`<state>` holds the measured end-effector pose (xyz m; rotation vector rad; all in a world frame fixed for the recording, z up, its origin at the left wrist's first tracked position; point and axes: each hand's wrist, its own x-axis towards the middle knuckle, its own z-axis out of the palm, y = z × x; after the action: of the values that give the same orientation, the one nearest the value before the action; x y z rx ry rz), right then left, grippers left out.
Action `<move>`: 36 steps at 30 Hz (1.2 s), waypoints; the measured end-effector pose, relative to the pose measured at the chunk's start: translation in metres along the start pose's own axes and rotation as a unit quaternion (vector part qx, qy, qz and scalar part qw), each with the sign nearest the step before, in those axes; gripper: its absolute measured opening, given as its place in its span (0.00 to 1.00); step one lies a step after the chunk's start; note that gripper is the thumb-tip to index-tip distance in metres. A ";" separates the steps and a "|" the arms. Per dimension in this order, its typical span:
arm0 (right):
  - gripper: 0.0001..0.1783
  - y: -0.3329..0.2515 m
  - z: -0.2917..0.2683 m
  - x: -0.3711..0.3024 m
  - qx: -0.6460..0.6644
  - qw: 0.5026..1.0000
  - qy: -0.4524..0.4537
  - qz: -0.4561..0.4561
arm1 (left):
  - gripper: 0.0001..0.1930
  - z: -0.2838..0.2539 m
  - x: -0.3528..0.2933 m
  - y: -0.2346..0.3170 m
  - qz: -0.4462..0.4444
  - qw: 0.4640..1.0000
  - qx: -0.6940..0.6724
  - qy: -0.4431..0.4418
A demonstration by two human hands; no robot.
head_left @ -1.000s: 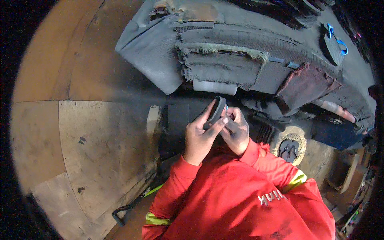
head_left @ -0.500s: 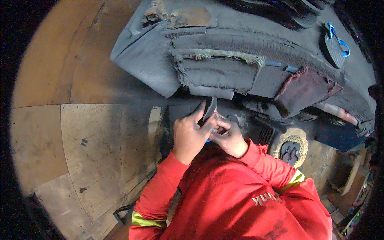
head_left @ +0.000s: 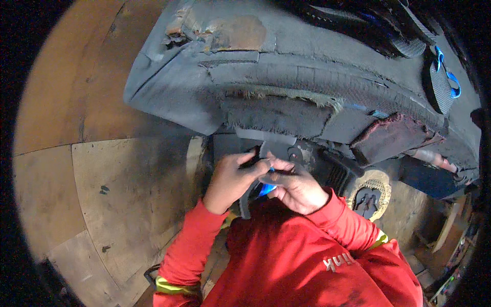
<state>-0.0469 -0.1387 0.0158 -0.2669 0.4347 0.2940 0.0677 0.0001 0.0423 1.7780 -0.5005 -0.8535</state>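
My left hand [head_left: 231, 180] and my right hand [head_left: 294, 187] meet just in front of my chest, both in red sleeves. Together they grip a small dark flat piece [head_left: 262, 153], thin and grey-black, with the left fingers pinching its upper edge and the right fingers closed under it. A bit of blue [head_left: 266, 189] shows beneath my hands; what it belongs to is hidden. Right above my hands lies a big worn grey upholstered slab [head_left: 215, 87] with frayed fabric edges and torn patches.
Wooden floor boards [head_left: 117, 194] spread to the left. A dark red cloth piece [head_left: 391, 138] hangs off the slab at right. A round yellowish mat with a dark sandal [head_left: 369, 194] lies at right. A black sandal with blue straps [head_left: 441, 77] rests at the top right.
My hands have dropped lower and closer to my body with the dark piece, which now lies flatter between them. The view has moved nearer to the grey slab.
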 end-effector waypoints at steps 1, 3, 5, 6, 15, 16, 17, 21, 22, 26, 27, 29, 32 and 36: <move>0.13 -0.005 -0.005 0.005 -0.013 0.999 0.030 0.016 | 0.20 0.003 0.011 -0.008 -0.004 1.000 0.013 -0.009; 0.12 -0.017 -0.015 0.017 -0.058 0.998 0.019 -0.035 | 0.20 0.013 0.028 -0.022 -0.079 0.996 -0.038 -0.015; 0.12 -0.022 -0.020 0.019 -0.107 0.990 0.072 -0.050 | 0.15 0.020 0.030 -0.034 -0.045 0.989 -0.139 -0.009; 0.12 -0.021 -0.021 0.017 -0.186 0.979 0.066 -0.045 | 0.14 0.023 0.025 -0.039 -0.048 0.984 -0.173 -0.007; 0.42 0.026 -0.027 -0.011 -0.753 0.490 0.126 -0.421 | 0.20 0.031 -0.027 -0.041 0.036 0.956 -0.290 -0.022; 0.41 0.025 -0.030 -0.009 -0.768 0.429 0.121 -0.459 | 0.23 0.035 -0.029 -0.037 0.060 0.955 -0.290 -0.001; 0.37 0.027 -0.033 -0.003 -0.756 0.424 0.096 -0.489 | 0.27 0.037 -0.029 -0.034 0.097 0.974 -0.199 0.047; 0.30 0.024 -0.044 0.016 -0.737 0.411 0.085 -0.530 | 0.22 0.046 -0.024 -0.022 0.118 0.971 -0.132 0.159; 0.28 0.026 -0.045 0.019 -0.732 0.433 0.092 -0.519 | 0.21 0.047 -0.022 -0.021 0.120 0.972 -0.097 0.175; 0.19 0.040 -0.040 0.020 -0.668 0.592 0.143 -0.427 | 0.17 0.038 -0.007 -0.019 0.173 0.970 0.007 0.173; 0.18 0.042 -0.036 0.019 -0.624 0.654 0.120 -0.410 | 0.17 0.034 -0.009 -0.017 0.169 0.973 0.027 0.155; 0.17 0.044 -0.026 0.013 -0.526 0.765 0.072 -0.365 | 0.16 0.024 -0.015 -0.010 0.140 0.983 0.041 0.114; 0.17 0.038 -0.004 0.000 -0.336 0.914 0.019 -0.226 | 0.16 -0.001 -0.026 0.008 0.066 0.995 0.078 0.016; 0.22 0.027 0.021 -0.009 -0.143 0.978 -0.019 -0.151 | 0.15 -0.021 -0.028 0.029 -0.001 0.998 0.031 -0.047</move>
<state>-0.0563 -0.1096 0.0328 -0.6007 0.3069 0.0609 0.0668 0.0222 0.0824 1.8004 -0.5922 -0.9357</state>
